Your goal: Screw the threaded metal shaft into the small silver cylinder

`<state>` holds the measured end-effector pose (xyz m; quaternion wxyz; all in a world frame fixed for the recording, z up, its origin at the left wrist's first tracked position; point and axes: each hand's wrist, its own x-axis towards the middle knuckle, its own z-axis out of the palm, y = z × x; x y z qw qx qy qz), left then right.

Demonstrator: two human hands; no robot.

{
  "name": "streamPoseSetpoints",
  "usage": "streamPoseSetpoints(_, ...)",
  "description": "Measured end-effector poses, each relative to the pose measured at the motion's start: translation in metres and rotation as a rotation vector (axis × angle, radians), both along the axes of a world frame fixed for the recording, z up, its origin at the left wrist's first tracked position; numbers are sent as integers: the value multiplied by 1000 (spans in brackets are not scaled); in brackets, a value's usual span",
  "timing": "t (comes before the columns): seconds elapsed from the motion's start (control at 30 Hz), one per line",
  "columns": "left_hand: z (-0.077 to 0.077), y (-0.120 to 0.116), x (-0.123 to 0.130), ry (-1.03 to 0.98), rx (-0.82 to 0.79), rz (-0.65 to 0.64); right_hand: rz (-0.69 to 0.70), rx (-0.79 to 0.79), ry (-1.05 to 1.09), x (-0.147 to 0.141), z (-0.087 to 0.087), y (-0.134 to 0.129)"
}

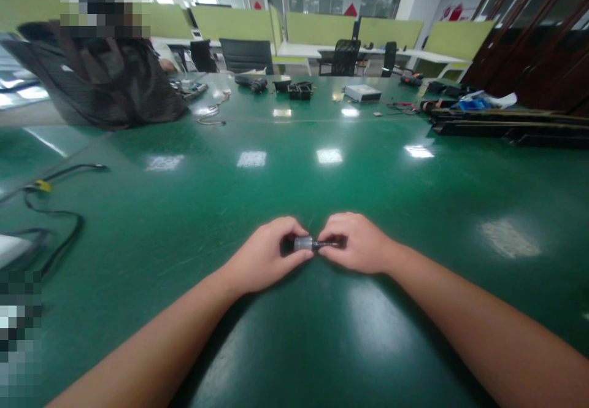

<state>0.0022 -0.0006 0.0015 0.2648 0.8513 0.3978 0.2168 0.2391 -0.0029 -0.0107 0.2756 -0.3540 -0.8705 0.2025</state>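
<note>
Just above the green table, or resting on it, is a small grey cylinder with a thin dark shaft (304,244), much like a little motor. My left hand (271,251) is closed around the cylinder's body, thumb on the near side and fingers on the far side. From the right, my right hand (361,242) pinches the shaft between thumb and fingertips. The piece lies level, its shaft pointing right. Fingers cover part of both ends, and I cannot tell its exact kind.
The glossy green table (294,193) spreads around my hands. A dark bag (115,83) stands back left, with a black cable (69,215) nearer. Along the back are a power tool (251,83), black parts (299,90) and a silver box (362,93). Long black strips (515,127) lie right.
</note>
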Motion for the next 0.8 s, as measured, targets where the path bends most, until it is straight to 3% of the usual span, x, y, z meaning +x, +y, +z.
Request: streamPoseSetpoints(0.8,0,0,0,2,-4,6,-5,-109,-26,19,3,8)
